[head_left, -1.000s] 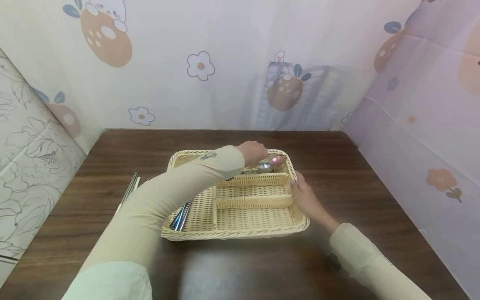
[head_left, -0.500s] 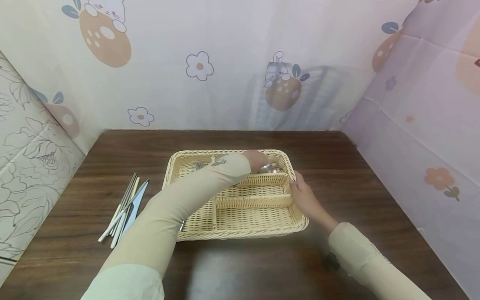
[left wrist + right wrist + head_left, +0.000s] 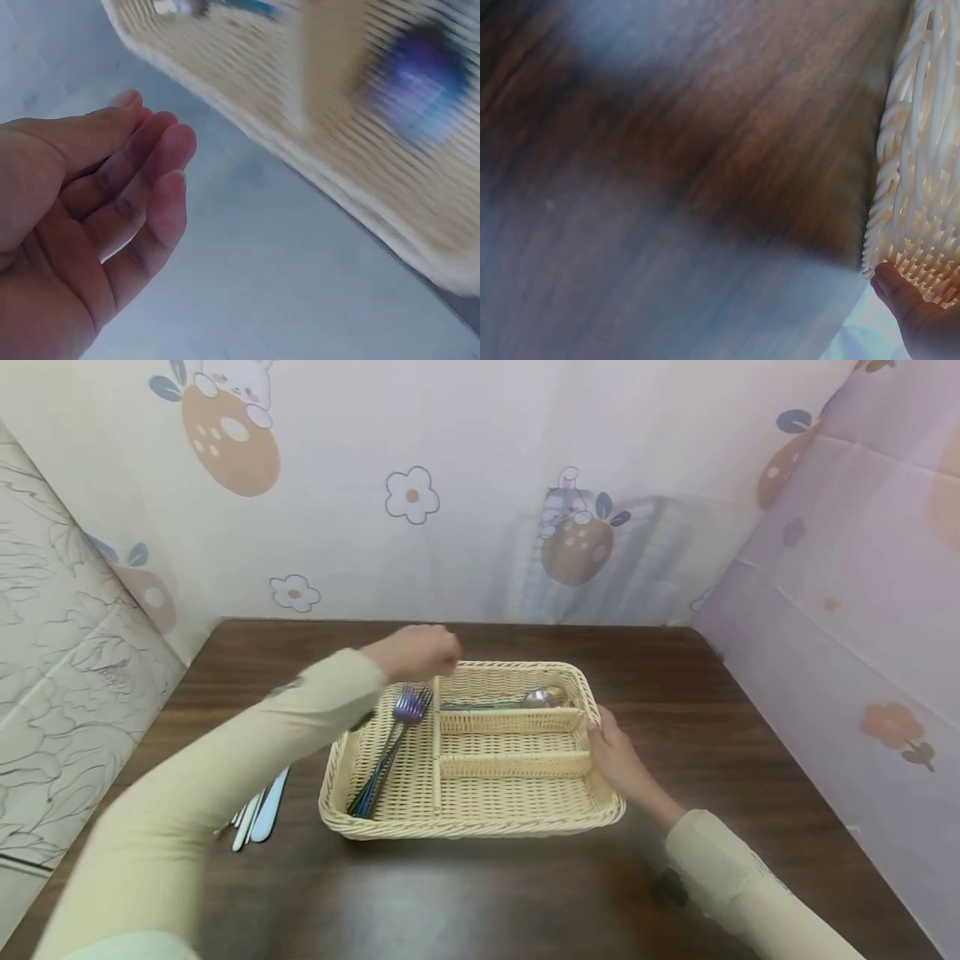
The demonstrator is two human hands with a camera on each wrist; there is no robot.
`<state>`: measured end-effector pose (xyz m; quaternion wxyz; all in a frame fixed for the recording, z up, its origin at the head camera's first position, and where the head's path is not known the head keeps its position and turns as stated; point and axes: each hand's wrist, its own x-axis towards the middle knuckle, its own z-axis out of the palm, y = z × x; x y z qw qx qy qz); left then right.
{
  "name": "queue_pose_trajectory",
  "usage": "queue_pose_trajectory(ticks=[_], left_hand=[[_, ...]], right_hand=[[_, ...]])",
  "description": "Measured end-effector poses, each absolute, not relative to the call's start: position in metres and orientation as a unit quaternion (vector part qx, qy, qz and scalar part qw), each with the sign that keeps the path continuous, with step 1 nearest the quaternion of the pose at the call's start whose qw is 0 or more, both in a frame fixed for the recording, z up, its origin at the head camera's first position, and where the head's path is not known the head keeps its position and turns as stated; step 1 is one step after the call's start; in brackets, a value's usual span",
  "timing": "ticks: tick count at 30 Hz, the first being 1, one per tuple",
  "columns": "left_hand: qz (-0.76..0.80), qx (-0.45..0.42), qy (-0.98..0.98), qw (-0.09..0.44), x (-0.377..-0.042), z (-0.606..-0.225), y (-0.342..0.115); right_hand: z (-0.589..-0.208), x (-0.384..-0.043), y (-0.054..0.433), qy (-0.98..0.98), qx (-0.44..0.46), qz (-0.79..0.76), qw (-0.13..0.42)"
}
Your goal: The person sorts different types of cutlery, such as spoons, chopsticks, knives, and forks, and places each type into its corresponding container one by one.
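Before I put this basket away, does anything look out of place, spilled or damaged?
Yes: some loose cutlery lies on the table, left of the basket and partly hidden by the sleeve, while forks and spoons sit inside the basket's compartments. No spill or damage shows.

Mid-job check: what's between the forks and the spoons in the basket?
The head view shows a woven divider standing between the forks and the spoons.

The left hand [image 3: 416, 652] has been drawn from the spoons [image 3: 542, 697] leftward to near the far rim of the basket [image 3: 472, 832]. The forks [image 3: 408, 706] are now uncovered; the pale-handled cutlery [image 3: 267, 810] is partly hidden by the left sleeve [image 3: 300, 718].
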<state>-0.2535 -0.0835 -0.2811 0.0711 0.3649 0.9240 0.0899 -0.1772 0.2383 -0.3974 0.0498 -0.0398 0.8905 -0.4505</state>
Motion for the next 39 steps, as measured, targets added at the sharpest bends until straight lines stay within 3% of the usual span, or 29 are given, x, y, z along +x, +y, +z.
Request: queue_pose_trajectory(ticks=[7, 14, 21, 31, 39], left_hand=[[0.088, 0.274, 0.957, 0.024, -0.218, -0.299, -0.205], [0.083, 0.173, 0.976, 0.101, -0.180, -0.339, -0.270], [0.115, 0.141, 0.971, 0.155, -0.155, -0.366, -0.287], [0.166, 0.131, 0.968, 0.134, -0.148, -0.380, -0.286], [0.120, 0.124, 0.976, 0.133, -0.154, -0.373, -0.278]], right_hand=[[-0.395, -0.176, 0.239, 0.888, -0.041, -0.455, 0.057], [-0.394, -0.176, 0.241, 0.887, -0.044, -0.456, 0.062], [-0.392, -0.177, 0.240, 0.888, -0.043, -0.452, 0.070], [-0.391, -0.176, 0.238, 0.883, -0.040, -0.461, 0.075], [-0.391, -0.176, 0.237, 0.881, -0.044, -0.465, 0.077]])
